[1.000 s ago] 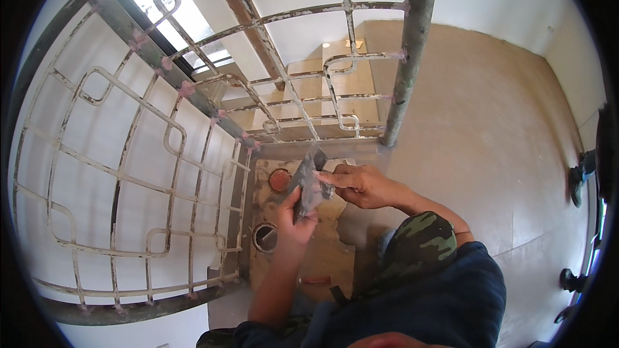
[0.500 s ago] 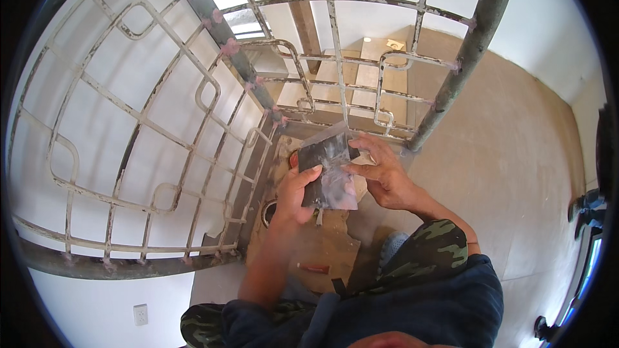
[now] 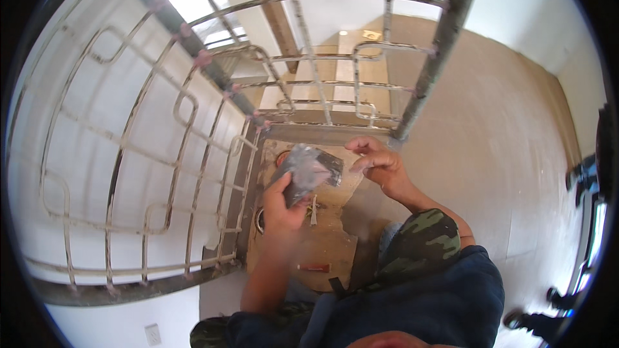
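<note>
My left hand (image 3: pixel 285 207) is closed on a clear plastic bag (image 3: pixel 303 166) with something dark grey and flat in or behind it; its exact kind is too blurred to tell. A dark, shiny flap (image 3: pixel 331 171) sticks out at the bag's right side. To the right, apart from the bag, is my right hand (image 3: pixel 382 166), its fingers bent and spread, with nothing visible between them. Under both hands lies a worn brown board or cardboard sheet (image 3: pixel 335 245). A thin pale stick-like tool (image 3: pixel 314 211) rests below the bag.
Peeling metal grilles rise on the left (image 3: pixel 155 148) and ahead (image 3: pixel 335 84), joined by a dark post (image 3: pixel 193 51). A round container (image 3: pixel 260 220) sits by the left grille; a small red item (image 3: pixel 314 267) lies on the board. Other people's feet (image 3: pixel 516 319) show at the right edge.
My right hand has come off the bag and is now apart to its right. The bag has tilted and crumpled in my left hand. The whole view has shifted slightly.
</note>
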A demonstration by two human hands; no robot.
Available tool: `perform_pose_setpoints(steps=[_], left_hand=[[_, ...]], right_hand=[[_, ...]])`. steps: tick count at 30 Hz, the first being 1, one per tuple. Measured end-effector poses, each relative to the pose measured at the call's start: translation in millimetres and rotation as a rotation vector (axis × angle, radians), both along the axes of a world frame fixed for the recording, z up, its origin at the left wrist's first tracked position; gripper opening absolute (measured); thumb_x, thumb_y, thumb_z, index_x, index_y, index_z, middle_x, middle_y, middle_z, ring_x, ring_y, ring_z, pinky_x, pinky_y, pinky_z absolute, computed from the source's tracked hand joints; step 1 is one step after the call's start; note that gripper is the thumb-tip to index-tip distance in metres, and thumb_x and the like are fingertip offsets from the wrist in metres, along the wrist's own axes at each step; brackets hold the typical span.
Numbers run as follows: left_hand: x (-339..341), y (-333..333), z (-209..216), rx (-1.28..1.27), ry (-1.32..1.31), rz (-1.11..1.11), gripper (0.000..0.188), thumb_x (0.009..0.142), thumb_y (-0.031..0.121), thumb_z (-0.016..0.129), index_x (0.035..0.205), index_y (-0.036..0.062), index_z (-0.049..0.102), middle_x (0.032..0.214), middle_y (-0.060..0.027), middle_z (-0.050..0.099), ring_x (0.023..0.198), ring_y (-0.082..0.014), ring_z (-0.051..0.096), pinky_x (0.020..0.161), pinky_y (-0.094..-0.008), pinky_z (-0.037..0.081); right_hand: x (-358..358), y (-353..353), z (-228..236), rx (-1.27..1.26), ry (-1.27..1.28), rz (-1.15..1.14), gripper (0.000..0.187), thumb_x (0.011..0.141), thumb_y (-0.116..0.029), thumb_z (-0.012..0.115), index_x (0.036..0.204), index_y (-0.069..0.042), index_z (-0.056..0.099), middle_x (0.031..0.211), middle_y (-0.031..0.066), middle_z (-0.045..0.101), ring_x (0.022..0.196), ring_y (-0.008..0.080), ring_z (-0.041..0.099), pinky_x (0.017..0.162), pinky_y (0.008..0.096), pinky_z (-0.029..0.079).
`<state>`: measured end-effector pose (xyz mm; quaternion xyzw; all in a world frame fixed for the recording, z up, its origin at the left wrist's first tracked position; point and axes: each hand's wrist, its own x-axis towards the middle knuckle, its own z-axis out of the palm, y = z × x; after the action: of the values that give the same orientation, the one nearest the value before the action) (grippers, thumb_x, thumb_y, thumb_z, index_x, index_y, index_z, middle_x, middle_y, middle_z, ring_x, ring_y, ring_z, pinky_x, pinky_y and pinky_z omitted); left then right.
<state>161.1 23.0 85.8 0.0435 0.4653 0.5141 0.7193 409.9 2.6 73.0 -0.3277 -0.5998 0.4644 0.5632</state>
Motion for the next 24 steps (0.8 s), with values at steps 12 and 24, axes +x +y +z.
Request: perform_pose_setpoints(steps=[12, 24], left_hand=[[-33.5, 8.6, 55.1, 0.032, 0.014, -0.04, 0.016, 0.092, 0.011, 0.06, 0.105, 0.0029, 0.062, 0.097, -0.0078, 0.07, 0.08, -0.0211, 0.069, 0.053, -0.03, 0.053], [6.6, 5.5, 48.5, 0.058, 0.102, 0.01, 0.018, 0.091, 0.01, 0.059, 0.107, 0.0003, 0.061, 0.101, -0.0101, 0.069, 0.089, -0.0246, 0.069, 0.071, -0.0361, 0.06]], right_hand=[[85.0, 70.0, -193.3, -0.584, 1.499, -0.375, 0.066, 0.073, 0.008, 0.051, 0.135, -0.016, 0.042, 0.093, 0.002, 0.062, 0.079, 0.0174, 0.061, 0.072, 0.0358, 0.051], [88.4, 82.0, -170.9, -0.368, 1.639, -0.2, 0.049, 0.075, 0.008, 0.052, 0.119, -0.012, 0.049, 0.096, 0.0037, 0.063, 0.08, 0.0194, 0.061, 0.071, 0.035, 0.05]])
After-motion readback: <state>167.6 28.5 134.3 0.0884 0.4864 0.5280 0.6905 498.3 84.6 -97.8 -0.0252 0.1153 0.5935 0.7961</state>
